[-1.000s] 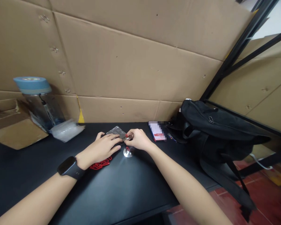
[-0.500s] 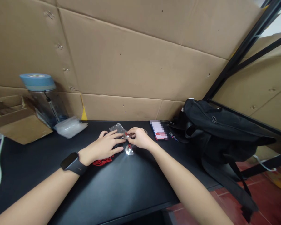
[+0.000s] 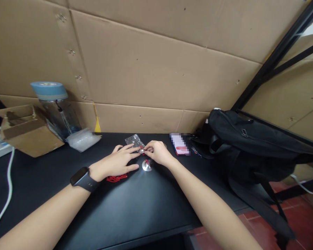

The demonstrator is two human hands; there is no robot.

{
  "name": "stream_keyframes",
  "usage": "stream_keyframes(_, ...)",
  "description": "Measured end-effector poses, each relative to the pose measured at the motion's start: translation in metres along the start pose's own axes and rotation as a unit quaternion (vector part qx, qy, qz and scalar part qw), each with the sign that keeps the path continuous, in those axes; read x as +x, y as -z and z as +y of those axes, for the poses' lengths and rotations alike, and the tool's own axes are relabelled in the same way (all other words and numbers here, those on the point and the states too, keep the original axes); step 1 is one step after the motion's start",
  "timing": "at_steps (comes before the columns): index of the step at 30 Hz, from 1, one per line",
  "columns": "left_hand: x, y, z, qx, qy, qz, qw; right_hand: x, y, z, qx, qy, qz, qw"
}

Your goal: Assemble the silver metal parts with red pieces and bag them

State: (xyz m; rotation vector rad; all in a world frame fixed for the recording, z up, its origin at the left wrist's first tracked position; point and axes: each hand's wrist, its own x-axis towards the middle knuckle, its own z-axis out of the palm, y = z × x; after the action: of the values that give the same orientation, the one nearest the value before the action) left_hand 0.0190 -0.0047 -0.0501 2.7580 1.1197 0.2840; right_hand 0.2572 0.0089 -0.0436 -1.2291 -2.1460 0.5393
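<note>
My left hand (image 3: pixel 117 162) lies on the black table, fingers spread, its fingertips pressing a small clear plastic bag (image 3: pixel 134 140) and a small red-and-silver piece (image 3: pixel 141 150). My right hand (image 3: pixel 156 152) pinches that same small piece from the right. A round silver disc (image 3: pixel 146 165) with a red bit on it lies just in front of both hands. A red cord (image 3: pixel 116 178) is partly hidden under my left palm. A black smartwatch sits on my left wrist.
A black backpack (image 3: pixel 247 146) fills the table's right end. A blurred card (image 3: pixel 179 144) lies beside it. At the left stand a jar with a blue lid (image 3: pixel 54 107), a cardboard box (image 3: pixel 23 133), a plastic wrap (image 3: pixel 82 139) and a white cable (image 3: pixel 5 198). Cardboard walls the back.
The view has shifted slightly left and up. Both hands stay together over the small piece, with only small finger movements.
</note>
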Motion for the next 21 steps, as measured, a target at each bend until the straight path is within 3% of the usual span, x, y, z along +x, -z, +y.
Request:
stream_keyframes(11,-0.001,0.002,0.000,0.009,0.004,-0.007,1.000,0.008,-0.002,-0.011,-0.168,-0.020,0.052,0.984)
stream_keyframes(16,-0.002,0.004,0.001,0.009,0.011,-0.002,1.000,0.009,-0.003,-0.013,-0.192,-0.008,0.031,0.981)
stream_keyframes(21,-0.004,0.003,-0.004,0.003,0.011,0.006,1.000,0.019,-0.005,-0.017,-0.223,-0.038,0.017,0.974)
